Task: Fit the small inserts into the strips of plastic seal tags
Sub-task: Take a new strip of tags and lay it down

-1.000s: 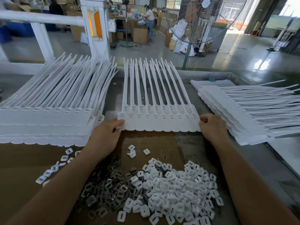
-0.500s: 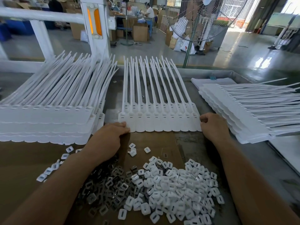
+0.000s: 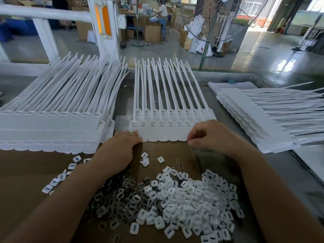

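Centrally, one strip of plastic seal tags (image 3: 172, 132): white, smooth, flat scalloped heads joined side by side, long thin tails fanning away. Lies flat on grey metal desk (image 3: 284, 174), near edge meeting brown cardboard sheet (image 3: 26, 172).

Left grip (image 3: 121, 148): fingers fairly straight, pressing the strip's near left corner.

Right grip (image 3: 212, 135): hovers over the strip's near right end, fingers curled, thumb and forefinger close together; cannot tell whether pinching anything.

Inserts (image 3: 189, 202): heap of small rounded-square white plastic pieces, each slotted, on the cardboard between the forearms. Darker metallic pieces (image 3: 119, 199) mixed in at left.

Left stack (image 3: 49, 127) of like strips just beside; right stack (image 3: 263, 120) apart, tails pointing right.
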Demonstrator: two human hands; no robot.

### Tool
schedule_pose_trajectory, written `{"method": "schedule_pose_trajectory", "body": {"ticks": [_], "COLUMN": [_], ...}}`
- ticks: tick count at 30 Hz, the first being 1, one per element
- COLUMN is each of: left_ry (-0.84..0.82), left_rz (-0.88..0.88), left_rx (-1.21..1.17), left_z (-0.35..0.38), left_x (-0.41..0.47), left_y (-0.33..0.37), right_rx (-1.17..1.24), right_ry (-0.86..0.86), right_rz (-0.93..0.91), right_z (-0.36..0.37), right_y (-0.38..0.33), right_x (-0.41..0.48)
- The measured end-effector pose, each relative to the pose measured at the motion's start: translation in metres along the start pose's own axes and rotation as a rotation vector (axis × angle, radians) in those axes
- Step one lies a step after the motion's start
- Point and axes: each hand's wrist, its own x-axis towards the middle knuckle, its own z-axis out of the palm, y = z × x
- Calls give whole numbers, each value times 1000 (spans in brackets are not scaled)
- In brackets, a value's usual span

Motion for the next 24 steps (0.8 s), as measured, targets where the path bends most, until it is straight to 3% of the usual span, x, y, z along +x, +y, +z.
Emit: {"method": "schedule_pose_trajectory", "body": {"ticks": [2, 5, 11, 18, 24], "left_ry": [0, -5, -14, 5, 82], "left_rz": [1, 1, -2, 7, 60], "left_rx": [4, 3, 15, 33, 61], "left_z": [0, 0, 0, -1, 1], "left_x": [1, 0, -1, 0, -1], "left_y": [0, 0, 0, 3, 5], "right_rx": [-44, -97, -211, -510, -330], "right_ry": [-166, -260, -262, -288, -340], "right_rz": [-24, -23, 2, -46, -58], "right_z": [7, 15, 23, 32, 22], "right_y": [-13, -22, -31, -44, -35], "right_x": [-3, -5, -6, -10, -11]}}
